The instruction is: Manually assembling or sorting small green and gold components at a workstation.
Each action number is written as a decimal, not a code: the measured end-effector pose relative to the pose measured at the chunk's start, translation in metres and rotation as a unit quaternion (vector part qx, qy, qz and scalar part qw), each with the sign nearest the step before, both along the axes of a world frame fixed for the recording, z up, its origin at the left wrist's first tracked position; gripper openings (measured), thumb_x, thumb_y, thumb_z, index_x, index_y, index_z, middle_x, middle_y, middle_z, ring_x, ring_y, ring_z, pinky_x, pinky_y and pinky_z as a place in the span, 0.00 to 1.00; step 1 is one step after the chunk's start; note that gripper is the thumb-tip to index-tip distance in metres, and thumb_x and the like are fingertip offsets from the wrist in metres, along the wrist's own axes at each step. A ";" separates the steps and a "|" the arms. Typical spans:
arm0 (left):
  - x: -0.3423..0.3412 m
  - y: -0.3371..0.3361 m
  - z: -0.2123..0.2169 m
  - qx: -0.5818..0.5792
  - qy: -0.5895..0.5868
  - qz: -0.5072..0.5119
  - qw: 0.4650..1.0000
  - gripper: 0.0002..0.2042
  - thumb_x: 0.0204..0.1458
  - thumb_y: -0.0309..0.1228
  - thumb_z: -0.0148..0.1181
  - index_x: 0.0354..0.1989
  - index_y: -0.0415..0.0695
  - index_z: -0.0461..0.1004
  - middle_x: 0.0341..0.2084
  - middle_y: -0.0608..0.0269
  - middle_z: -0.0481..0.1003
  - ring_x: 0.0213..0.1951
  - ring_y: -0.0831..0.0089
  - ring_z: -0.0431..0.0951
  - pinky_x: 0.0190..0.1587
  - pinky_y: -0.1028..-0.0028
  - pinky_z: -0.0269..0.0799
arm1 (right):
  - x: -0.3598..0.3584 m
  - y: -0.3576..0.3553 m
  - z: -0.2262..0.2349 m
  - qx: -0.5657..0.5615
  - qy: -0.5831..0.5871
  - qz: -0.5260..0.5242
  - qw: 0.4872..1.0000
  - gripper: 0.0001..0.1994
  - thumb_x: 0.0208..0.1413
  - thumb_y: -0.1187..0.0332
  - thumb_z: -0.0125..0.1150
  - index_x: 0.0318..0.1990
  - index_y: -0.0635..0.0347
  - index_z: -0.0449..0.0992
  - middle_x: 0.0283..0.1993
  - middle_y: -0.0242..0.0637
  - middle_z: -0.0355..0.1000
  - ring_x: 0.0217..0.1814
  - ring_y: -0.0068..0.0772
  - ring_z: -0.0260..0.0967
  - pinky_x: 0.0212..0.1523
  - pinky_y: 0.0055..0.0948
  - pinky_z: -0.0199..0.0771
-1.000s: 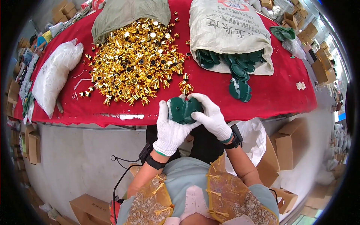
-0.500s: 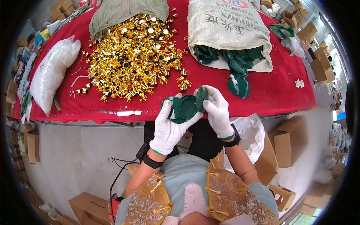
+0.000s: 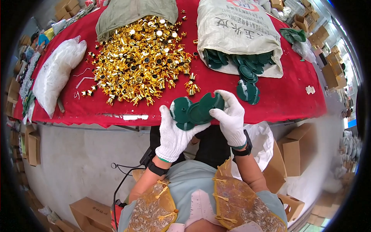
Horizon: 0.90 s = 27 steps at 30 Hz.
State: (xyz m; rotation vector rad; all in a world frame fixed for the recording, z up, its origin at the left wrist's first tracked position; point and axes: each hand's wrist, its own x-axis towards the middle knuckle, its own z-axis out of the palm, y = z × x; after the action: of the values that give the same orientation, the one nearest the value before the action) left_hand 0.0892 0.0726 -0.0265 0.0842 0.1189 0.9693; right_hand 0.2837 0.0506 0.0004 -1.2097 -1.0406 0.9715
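Note:
Both my hands wear white knit gloves and meet just in front of the table's near edge. My left hand (image 3: 172,136) is curled under several round green plastic discs (image 3: 181,110), which fan out over its palm. Between the thumb and fingers of my right hand (image 3: 232,120) is a green disc (image 3: 211,106) with a notch in its rim, overlapping the others. Beyond them a large white woven sack (image 3: 239,34) lies on its side, with more green discs (image 3: 249,73) spilling from its mouth. To its left spreads a heap of shiny gold pronged caps (image 3: 141,62).
A red cloth (image 3: 278,104) covers the table. A grey-green sack (image 3: 135,13) lies behind the gold heap, a clear plastic bag (image 3: 60,73) at the left. Cardboard boxes (image 3: 299,149) and a white bag (image 3: 261,143) stand on the floor at my right; a black cable (image 3: 119,181) hangs at my left.
My right hand has moved slightly right, and its disc has turned from edge-on to face up. The discs in my left hand have fanned out differently.

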 end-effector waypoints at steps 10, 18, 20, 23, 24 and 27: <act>-0.003 0.000 0.003 -0.031 0.042 -0.023 0.998 0.25 0.76 0.43 0.42 0.74 0.41 0.61 0.71 0.44 0.67 0.69 0.45 0.72 0.69 0.32 0.70 | -0.005 0.007 0.000 0.002 0.084 0.027 0.996 0.30 0.53 0.81 0.71 0.65 0.71 0.72 0.58 0.41 0.77 0.59 0.29 0.77 0.62 0.30 0.78; -0.008 0.002 -0.005 -0.026 -0.005 -0.065 0.998 0.25 0.75 0.39 0.44 0.77 0.43 0.59 0.71 0.44 0.68 0.70 0.45 0.72 0.68 0.32 0.71 | -0.004 0.007 -0.003 -0.028 0.137 0.055 0.989 0.30 0.53 0.82 0.71 0.66 0.73 0.71 0.57 0.42 0.78 0.58 0.29 0.77 0.61 0.29 0.78; -0.008 0.003 -0.009 -0.034 0.000 -0.061 0.998 0.25 0.75 0.40 0.45 0.76 0.43 0.60 0.70 0.45 0.69 0.69 0.46 0.73 0.68 0.32 0.71 | -0.002 0.010 -0.003 -0.017 0.153 0.051 0.987 0.30 0.53 0.82 0.70 0.66 0.73 0.71 0.57 0.43 0.78 0.57 0.29 0.78 0.60 0.29 0.79; -0.008 0.005 -0.015 -0.063 -0.012 -0.063 0.996 0.25 0.75 0.42 0.45 0.74 0.42 0.62 0.69 0.46 0.70 0.68 0.47 0.74 0.67 0.34 0.73 | -0.006 0.012 0.001 0.027 0.163 0.021 0.986 0.30 0.53 0.83 0.69 0.65 0.74 0.71 0.56 0.43 0.78 0.56 0.29 0.78 0.60 0.29 0.79; -0.008 0.005 -0.014 -0.064 -0.013 -0.062 0.996 0.25 0.75 0.42 0.45 0.74 0.42 0.62 0.69 0.46 0.70 0.68 0.47 0.74 0.67 0.34 0.73 | -0.011 0.013 0.009 0.058 0.156 -0.007 0.986 0.29 0.53 0.84 0.68 0.65 0.74 0.71 0.56 0.43 0.78 0.56 0.29 0.78 0.60 0.29 0.79; -0.007 0.003 -0.016 -0.045 -0.021 -0.068 0.996 0.23 0.76 0.43 0.46 0.71 0.42 0.66 0.69 0.47 0.71 0.67 0.48 0.75 0.66 0.35 0.74 | -0.021 -0.001 0.023 0.148 -0.132 -0.052 0.979 0.26 0.52 0.82 0.70 0.61 0.71 0.74 0.51 0.45 0.79 0.52 0.38 0.80 0.56 0.32 0.79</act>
State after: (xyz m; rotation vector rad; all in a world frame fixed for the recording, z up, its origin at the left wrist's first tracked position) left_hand 0.0822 0.0761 -0.0421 -0.0101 0.1167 0.8289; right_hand 0.2631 0.0501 0.0233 -1.1502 -1.2675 0.5583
